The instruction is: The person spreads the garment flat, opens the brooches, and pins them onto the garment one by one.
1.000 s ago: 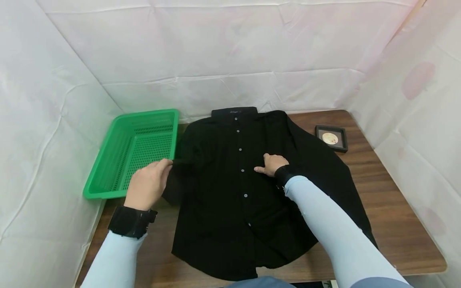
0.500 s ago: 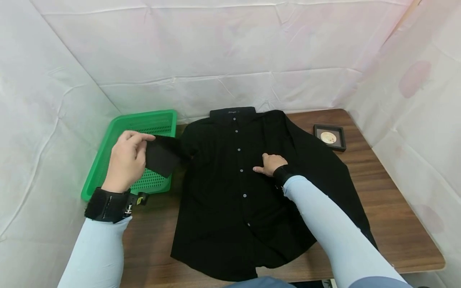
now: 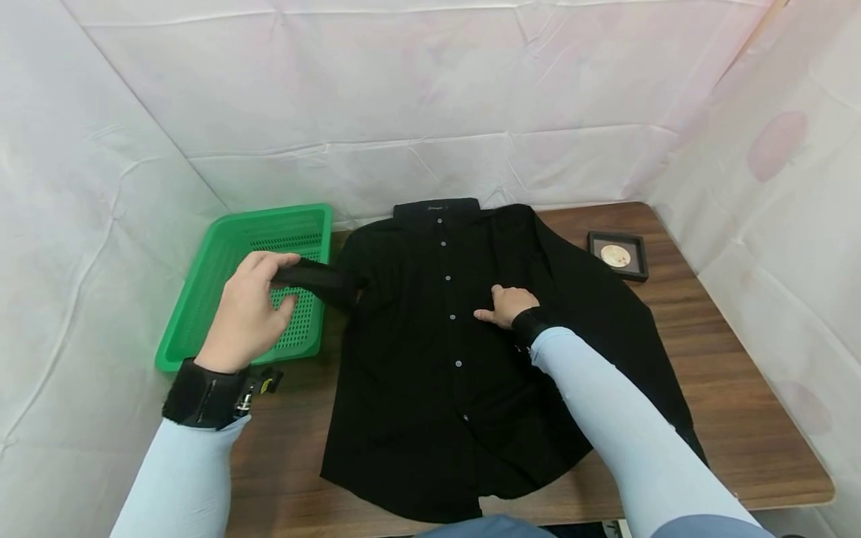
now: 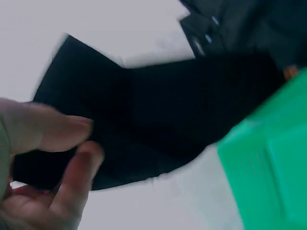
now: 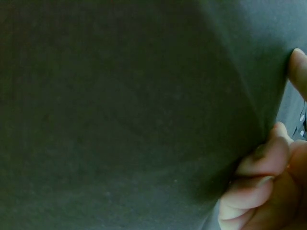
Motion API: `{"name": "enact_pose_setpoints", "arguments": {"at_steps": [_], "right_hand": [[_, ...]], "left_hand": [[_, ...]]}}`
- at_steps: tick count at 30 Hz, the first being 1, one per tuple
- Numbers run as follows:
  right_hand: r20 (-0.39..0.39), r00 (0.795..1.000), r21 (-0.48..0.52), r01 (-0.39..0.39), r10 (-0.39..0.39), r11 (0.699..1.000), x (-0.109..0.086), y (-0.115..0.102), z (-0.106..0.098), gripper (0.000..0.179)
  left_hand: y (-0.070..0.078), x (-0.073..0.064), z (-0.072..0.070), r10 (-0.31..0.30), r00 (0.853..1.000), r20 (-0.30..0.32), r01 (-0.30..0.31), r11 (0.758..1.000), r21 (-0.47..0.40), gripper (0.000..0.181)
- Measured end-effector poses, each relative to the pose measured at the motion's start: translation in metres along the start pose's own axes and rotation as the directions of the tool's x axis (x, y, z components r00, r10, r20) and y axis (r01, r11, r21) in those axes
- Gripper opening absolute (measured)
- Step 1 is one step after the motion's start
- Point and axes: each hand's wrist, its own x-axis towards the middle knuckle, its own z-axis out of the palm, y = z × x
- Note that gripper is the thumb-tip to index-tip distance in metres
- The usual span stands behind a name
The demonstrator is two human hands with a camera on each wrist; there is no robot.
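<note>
A black button-up shirt lies spread front up on the table, its collar toward the back wall. My left hand holds the end of the sleeve on the left, raised beside the body of the shirt and over the green basket's near right part. In the left wrist view the dark sleeve hangs stretched, with thumb and fingers at its end. My right hand presses on the shirt front, right of the button row, thumb and index finger spread. Its other fingers look bent against the cloth in the right wrist view.
A green plastic basket with slotted sides stands at the back left. At the back right lies a small dark square frame with a pale round disc, close to the other sleeve. White sheeting surrounds the wooden table.
My left hand has moved up and left, drawing the sleeve end over the basket. In the last half second the sleeve end has turned narrower in view. My right hand stays put.
</note>
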Motion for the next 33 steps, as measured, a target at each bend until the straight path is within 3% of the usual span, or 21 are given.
{"name": "enact_pose_setpoints", "arguments": {"at_steps": [5, 9, 11, 14, 19, 22, 25, 29, 33], "right_hand": [[0.001, 1.0, 0.003, 0.0, 0.0, 1.0, -0.001, -0.001, 0.0, 0.078], [0.011, 1.0, -0.003, 0.005, -0.005, 1.0, -0.002, -0.002, -0.001, 0.077], [0.01, 1.0, -0.008, 0.004, -0.004, 1.0, -0.002, -0.002, -0.001, 0.078], [0.003, 1.0, -0.006, 0.004, -0.004, 1.0, -0.003, -0.003, -0.003, 0.077], [0.001, 1.0, -0.007, 0.002, -0.002, 1.0, -0.004, -0.003, -0.004, 0.077], [0.008, 1.0, -0.007, 0.0, 0.0, 1.0, -0.004, -0.003, -0.003, 0.077], [0.014, 1.0, 0.001, -0.005, 0.005, 1.0, -0.005, -0.003, -0.004, 0.077], [0.017, 1.0, 0.006, -0.011, 0.011, 1.0, -0.007, -0.005, -0.005, 0.077], [0.011, 1.0, 0.005, -0.008, 0.008, 1.0, -0.007, -0.004, -0.005, 0.078]], "left_hand": [[0.005, 0.005, 0.004, 0.051, 0.986, -0.158, -0.026, 0.987, 0.157, 0.015], [0.009, 0.009, 0.003, 0.055, 0.967, -0.25, 0.006, 0.972, 0.236, 0.016], [0.011, 0.01, 0.003, 0.047, 0.958, -0.284, 0.024, 0.97, 0.24, 0.019], [0.013, 0.011, 0.003, 0.004, 0.952, -0.305, 0.05, 0.984, 0.169, 0.023], [0.014, 0.009, 0.001, -0.082, 0.961, -0.265, 0.095, 0.995, 0.037, 0.044], [0.015, 0.007, -0.001, -0.099, 0.966, -0.239, 0.105, 0.994, 0.013, 0.055], [0.015, 0.004, -0.002, -0.108, 0.964, -0.243, 0.114, 0.993, 0.011, 0.056], [0.013, -0.002, -0.005, -0.147, 0.961, -0.235, 0.151, 0.989, -0.002, 0.043], [0.014, -0.01, -0.015, -0.225, 0.968, -0.109, 0.215, 0.972, -0.094, 0.047]]}}
